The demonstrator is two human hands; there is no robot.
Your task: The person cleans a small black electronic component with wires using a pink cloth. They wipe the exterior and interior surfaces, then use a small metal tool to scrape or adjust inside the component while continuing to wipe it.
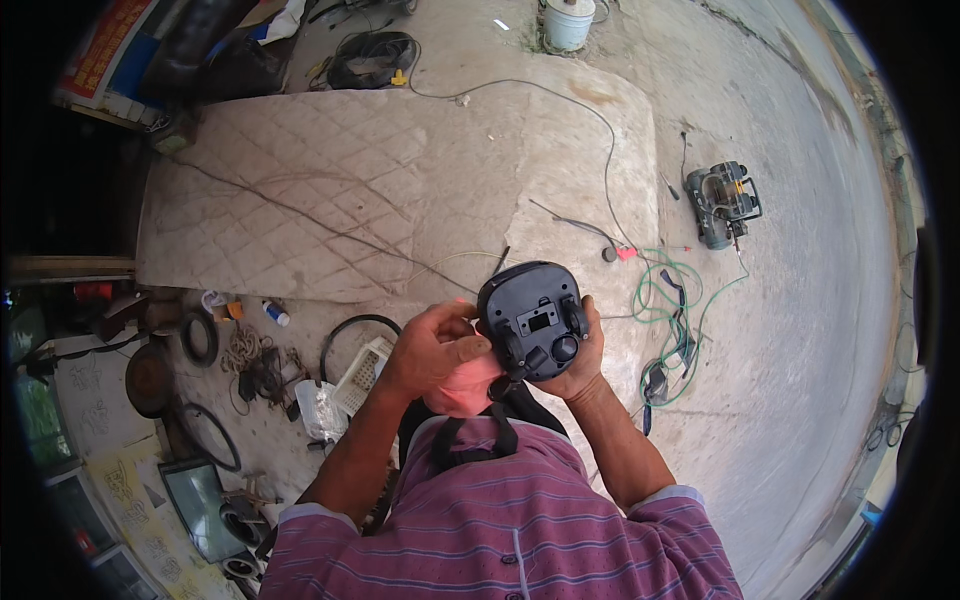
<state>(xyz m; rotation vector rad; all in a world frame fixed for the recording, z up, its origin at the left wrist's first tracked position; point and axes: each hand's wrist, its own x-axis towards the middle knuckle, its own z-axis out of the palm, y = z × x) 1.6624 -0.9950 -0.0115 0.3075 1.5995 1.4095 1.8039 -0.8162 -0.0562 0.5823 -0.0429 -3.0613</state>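
Note:
A black rounded plastic housing (pixel 536 322) is held up in front of my body. Its visible face has screw holes, a rectangular opening in the middle, two raised brackets and a round knob-like part. My right hand (pixel 588 358) grips it from the right and underneath, fingers partly hidden behind it. At its left edge, my left hand (pixel 437 348) is closed on a pinkish-red cloth (pixel 466 388), thumb on top. The cloth hangs below the hand, beside the housing. Whether the left fingertips also touch the housing is hard to tell.
An air compressor (pixel 722 205) stands at the right, near a coiled green hose (pixel 672 290). To the left lie a white plastic basket (pixel 362 375), tires (pixel 199 339) and rope (pixel 241 350). A white bucket (pixel 568 25) stands far off. Cables (pixel 300 212) cross the concrete floor.

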